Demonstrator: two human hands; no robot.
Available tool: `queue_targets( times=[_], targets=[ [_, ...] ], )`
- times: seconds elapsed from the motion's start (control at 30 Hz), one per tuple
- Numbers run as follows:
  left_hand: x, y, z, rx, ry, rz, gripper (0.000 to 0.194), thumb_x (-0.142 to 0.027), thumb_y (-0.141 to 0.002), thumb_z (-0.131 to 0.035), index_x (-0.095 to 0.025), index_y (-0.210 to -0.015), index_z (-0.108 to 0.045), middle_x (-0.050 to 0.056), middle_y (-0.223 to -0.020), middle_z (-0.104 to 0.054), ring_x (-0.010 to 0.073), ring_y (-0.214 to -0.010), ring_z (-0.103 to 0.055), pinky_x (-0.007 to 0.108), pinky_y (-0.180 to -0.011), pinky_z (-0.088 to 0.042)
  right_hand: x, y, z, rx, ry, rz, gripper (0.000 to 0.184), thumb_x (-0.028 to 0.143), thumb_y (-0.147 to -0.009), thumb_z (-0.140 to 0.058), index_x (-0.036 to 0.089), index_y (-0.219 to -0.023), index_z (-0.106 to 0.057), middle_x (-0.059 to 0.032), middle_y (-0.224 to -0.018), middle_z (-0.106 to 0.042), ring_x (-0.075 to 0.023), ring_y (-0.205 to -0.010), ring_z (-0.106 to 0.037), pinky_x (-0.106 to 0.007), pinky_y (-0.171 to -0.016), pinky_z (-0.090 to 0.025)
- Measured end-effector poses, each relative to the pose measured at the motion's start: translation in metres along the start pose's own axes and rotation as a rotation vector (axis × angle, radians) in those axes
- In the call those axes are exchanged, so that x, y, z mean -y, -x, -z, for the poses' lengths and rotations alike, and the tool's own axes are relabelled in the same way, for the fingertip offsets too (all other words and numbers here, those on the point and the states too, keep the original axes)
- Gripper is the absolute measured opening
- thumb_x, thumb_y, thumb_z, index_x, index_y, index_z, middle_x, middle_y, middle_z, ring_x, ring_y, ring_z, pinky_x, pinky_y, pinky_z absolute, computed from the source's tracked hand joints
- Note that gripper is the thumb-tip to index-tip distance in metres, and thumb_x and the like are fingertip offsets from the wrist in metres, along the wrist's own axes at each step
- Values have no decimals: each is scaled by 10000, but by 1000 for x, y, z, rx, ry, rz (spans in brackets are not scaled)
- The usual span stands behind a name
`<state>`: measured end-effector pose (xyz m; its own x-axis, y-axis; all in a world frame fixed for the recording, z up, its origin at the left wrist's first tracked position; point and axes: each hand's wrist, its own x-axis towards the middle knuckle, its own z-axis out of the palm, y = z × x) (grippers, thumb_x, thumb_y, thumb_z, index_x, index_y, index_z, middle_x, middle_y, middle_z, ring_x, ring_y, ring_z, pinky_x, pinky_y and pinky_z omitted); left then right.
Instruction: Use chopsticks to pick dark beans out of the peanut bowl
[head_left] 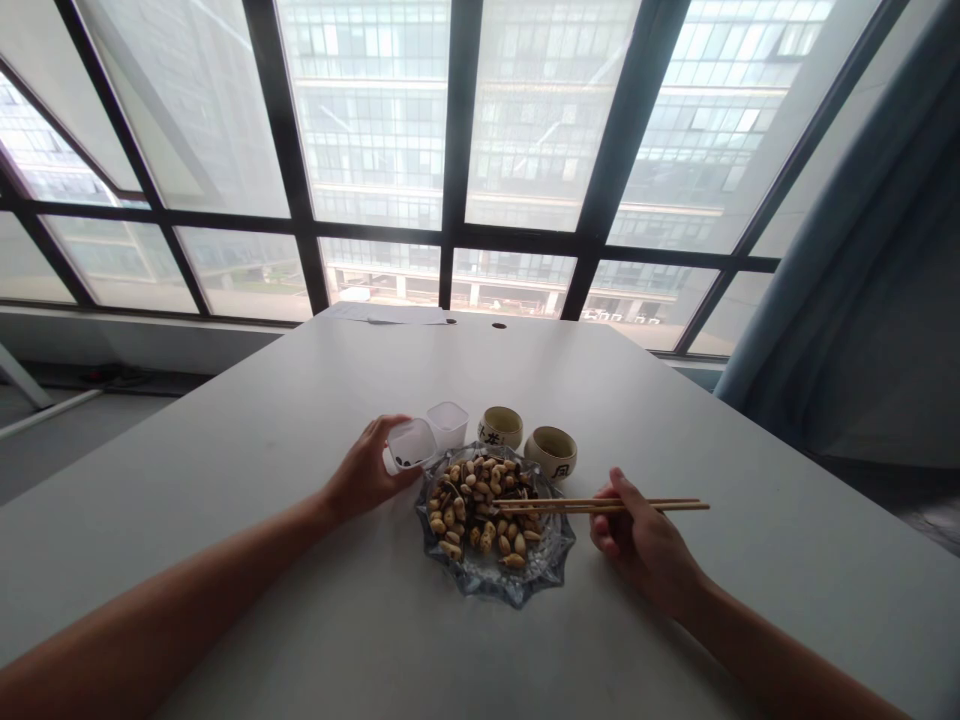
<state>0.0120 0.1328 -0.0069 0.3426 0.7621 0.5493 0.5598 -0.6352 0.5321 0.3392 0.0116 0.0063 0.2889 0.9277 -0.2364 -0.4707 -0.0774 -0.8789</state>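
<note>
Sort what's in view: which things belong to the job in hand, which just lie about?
Seemingly in use: plastic cup in left hand; chopsticks in right hand; glass bowl; nuts.
Probably lying about: papers; second plastic cup; two pottery cups.

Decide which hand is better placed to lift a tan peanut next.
Right hand, likely: it holds brown wooden chopsticks, tips over the peanuts; the left hand grips a translucent plastic cup.

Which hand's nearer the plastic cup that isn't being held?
Left. The left hand is just left of that cup, gripping another clear cup. The right hand holds chopsticks farther away, right of the glass bowl.
</note>
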Motion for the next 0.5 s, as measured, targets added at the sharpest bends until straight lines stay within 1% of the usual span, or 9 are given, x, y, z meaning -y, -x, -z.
queue_targets(
  times=[0.13, 0.33, 0.4, 0.5],
  targets=[
    [0, 0, 0, -53, -36, -65, 543, -275, -712, -701, -210, -1215, -507, 112, -1200, -605, 285, -1155, -557, 444, -1014, -454, 0, 1, 1, 72, 30, -1, 484, 554, -668, -844, 151, -628, -580, 1, -458, -544, -84, -379, -466, -160, -343, -382],
    [0, 0, 0, -85, -55, -97, 527, -234, -700, -693, -219, -1196, -514, 106, -1198, -609, 286, -1171, -555, 442, -1025, -456, -1, 0, 3, 76, 38, 6, 473, 548, -679, -840, 151, -637, -587, 3, -461, -543, -88, -384, -474, -159, -340, -381],
    [2, 0, -1, -83, -66, -65, 540, -254, -699, -692, -214, -1207, -514, 109, -1199, -613, 289, -1159, -566, 438, -1018, -460, 0, 0, 3, 79, 39, 7, 468, 547, -686, -836, 153, -641, -587, 4, -466, -543, -90, -391, -479, -161, -342, -386],
    [4, 0, -1, -101, -82, 76, 620, -338, -717, -693, -204, -1281, -474, 121, -1246, -609, 301, -1146, -585, 446, -992, -470, 0, 1, 2, 86, 39, 13, 476, 552, -673, -843, 154, -635, -584, 4, -465, -540, -94, -392, -480, -167, -344, -389]
  ],
)
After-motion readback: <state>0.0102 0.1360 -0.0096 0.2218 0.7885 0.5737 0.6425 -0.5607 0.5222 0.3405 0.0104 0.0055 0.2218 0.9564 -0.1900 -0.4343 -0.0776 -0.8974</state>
